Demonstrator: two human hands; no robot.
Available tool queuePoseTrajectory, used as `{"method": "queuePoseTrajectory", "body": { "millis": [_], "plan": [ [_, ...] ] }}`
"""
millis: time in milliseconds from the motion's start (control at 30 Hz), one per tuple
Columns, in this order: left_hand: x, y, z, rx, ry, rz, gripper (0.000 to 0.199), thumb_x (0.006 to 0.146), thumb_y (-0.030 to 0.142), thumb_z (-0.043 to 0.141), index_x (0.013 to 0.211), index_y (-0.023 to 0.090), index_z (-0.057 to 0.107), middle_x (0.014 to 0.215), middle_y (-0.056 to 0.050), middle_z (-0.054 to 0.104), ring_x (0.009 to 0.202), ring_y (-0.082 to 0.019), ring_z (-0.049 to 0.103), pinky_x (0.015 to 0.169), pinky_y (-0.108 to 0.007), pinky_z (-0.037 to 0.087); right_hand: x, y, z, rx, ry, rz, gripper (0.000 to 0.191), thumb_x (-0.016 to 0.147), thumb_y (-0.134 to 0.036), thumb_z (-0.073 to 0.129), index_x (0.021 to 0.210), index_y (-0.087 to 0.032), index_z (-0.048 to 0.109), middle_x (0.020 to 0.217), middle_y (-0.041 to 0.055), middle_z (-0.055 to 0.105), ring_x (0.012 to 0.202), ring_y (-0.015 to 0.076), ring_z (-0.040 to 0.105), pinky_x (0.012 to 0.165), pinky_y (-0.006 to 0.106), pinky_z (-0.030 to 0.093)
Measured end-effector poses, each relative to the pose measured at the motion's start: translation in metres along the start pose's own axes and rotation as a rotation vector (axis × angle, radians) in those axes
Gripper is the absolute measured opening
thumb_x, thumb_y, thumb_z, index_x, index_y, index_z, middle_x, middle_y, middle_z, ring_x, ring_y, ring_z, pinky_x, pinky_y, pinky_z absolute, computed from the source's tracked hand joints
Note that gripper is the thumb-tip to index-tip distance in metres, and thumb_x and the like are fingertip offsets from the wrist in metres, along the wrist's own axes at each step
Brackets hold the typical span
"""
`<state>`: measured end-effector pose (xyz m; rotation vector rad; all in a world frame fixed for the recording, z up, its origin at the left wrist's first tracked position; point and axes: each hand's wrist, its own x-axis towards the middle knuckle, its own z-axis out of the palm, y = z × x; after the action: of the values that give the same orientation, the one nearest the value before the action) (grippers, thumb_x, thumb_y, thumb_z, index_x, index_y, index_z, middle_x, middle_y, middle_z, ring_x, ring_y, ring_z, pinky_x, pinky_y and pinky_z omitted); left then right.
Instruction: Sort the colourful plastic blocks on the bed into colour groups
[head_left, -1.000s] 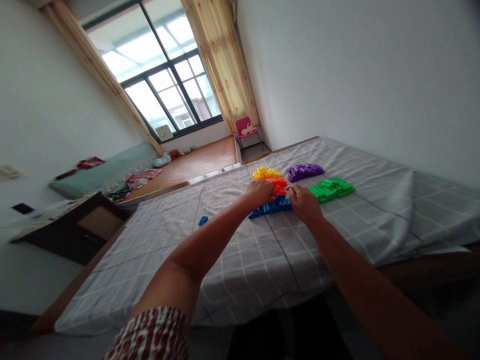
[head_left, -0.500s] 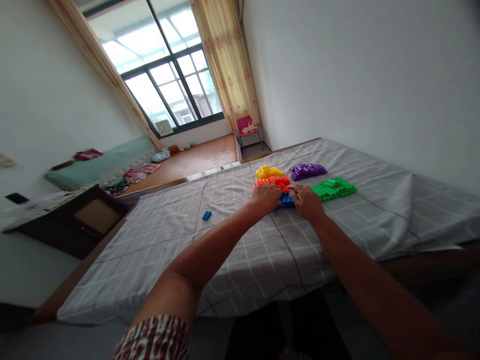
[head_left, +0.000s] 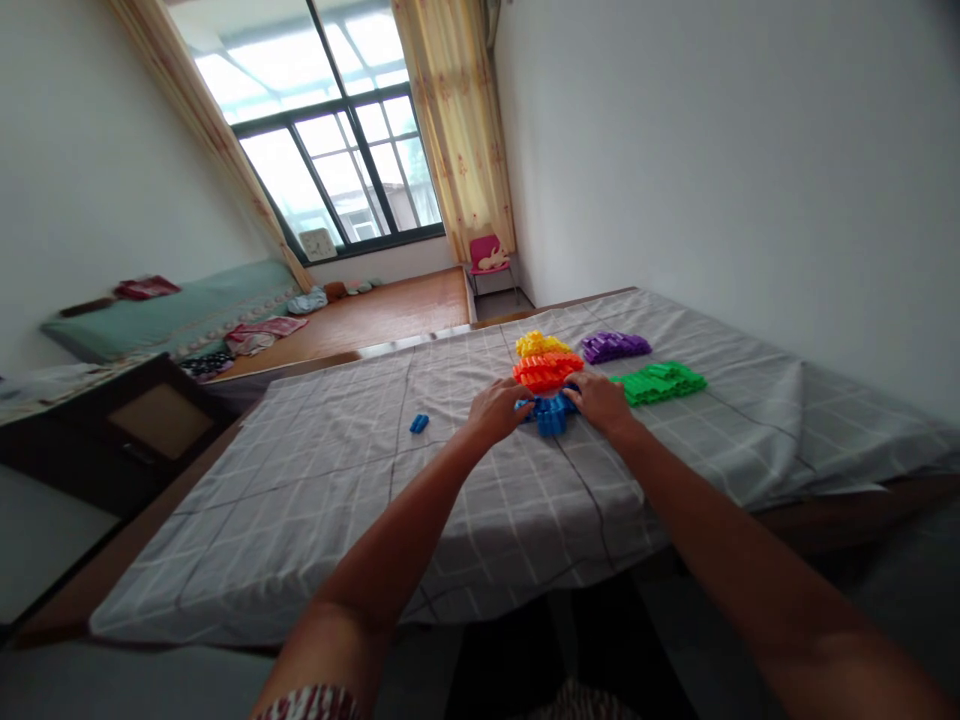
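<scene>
A pile of blue pieces [head_left: 552,415] lies on the grey checked cloth [head_left: 480,510]. My left hand [head_left: 498,408] is at its left side, fingers closed on blue pieces. From the right, my right hand [head_left: 598,398] pinches at the pile's other side, its fingertips on blue. Right behind the blue sits a heap of orange pieces [head_left: 547,371], with yellow pieces [head_left: 538,344] beyond it. Purple pieces [head_left: 615,346] and green pieces [head_left: 664,382] lie to the right. A small blue cluster [head_left: 419,424] rests apart on the left.
A dark cabinet [head_left: 150,425] stands at the left. Beyond the cloth are a wooden platform [head_left: 390,308] with clothes on it, a pink chair [head_left: 489,257] and a window. A white wall [head_left: 720,200] rises along the right.
My left hand has moved left and slightly down, away from the orange heap. More of the blue pile and the orange pieces now shows between my hands. The view has shifted slightly.
</scene>
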<state>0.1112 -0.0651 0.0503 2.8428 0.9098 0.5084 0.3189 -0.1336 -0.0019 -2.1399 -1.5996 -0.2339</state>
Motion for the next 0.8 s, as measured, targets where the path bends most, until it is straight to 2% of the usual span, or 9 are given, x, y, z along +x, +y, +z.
{"method": "queuePoseTrajectory", "body": {
  "millis": [100,233,367,567,800],
  "plan": [
    [-0.010,-0.015,0.010,-0.051,0.047,-0.023,0.022,0.090,0.035,0.059,0.106,0.028,0.072,0.110,-0.003,0.067,0.104,-0.018,0.060,0.093,-0.030,0.047,0.002,0.001,-0.002,0.013,-0.008,0.000,0.018,0.090,-0.028,0.058,0.101,-0.022,0.070,0.101,0.0086,0.072,0.093,0.0231,0.066,0.077,0.033,0.044],
    [-0.017,-0.037,0.022,-0.125,0.048,-0.058,0.027,0.088,0.033,0.062,0.111,0.024,0.071,0.112,-0.005,0.067,0.100,-0.018,0.062,0.097,-0.033,0.047,-0.004,0.006,-0.010,0.069,0.113,-0.049,0.018,0.091,-0.027,0.056,0.102,-0.020,0.068,0.102,0.0084,0.073,0.093,0.0216,0.066,0.078,0.031,0.044],
    [-0.015,-0.050,0.032,-0.188,-0.001,-0.049,0.038,0.083,0.027,0.065,0.121,0.021,0.066,0.119,-0.007,0.066,0.096,-0.018,0.065,0.095,-0.034,0.049,-0.023,0.011,-0.011,0.115,0.200,-0.137,0.019,0.093,-0.028,0.054,0.103,-0.019,0.067,0.107,0.0087,0.072,0.096,0.0213,0.065,0.082,0.032,0.044],
    [0.007,-0.045,0.040,-0.216,-0.094,0.075,0.059,0.075,0.017,0.067,0.133,0.018,0.057,0.135,-0.011,0.058,0.102,-0.020,0.064,0.094,-0.033,0.051,-0.046,0.011,-0.001,0.082,0.202,-0.178,0.017,0.091,-0.027,0.055,0.101,-0.021,0.068,0.109,0.0080,0.072,0.098,0.0224,0.064,0.085,0.035,0.044],
    [0.008,-0.032,0.042,-0.288,-0.138,0.068,0.055,0.072,0.016,0.066,0.127,0.018,0.060,0.122,-0.009,0.065,0.088,-0.017,0.067,0.088,-0.033,0.054,-0.038,0.022,-0.003,0.167,0.209,-0.092,0.022,0.092,-0.025,0.051,0.104,-0.019,0.068,0.104,0.0089,0.072,0.095,0.0237,0.063,0.085,0.036,0.046]
  ]
}}
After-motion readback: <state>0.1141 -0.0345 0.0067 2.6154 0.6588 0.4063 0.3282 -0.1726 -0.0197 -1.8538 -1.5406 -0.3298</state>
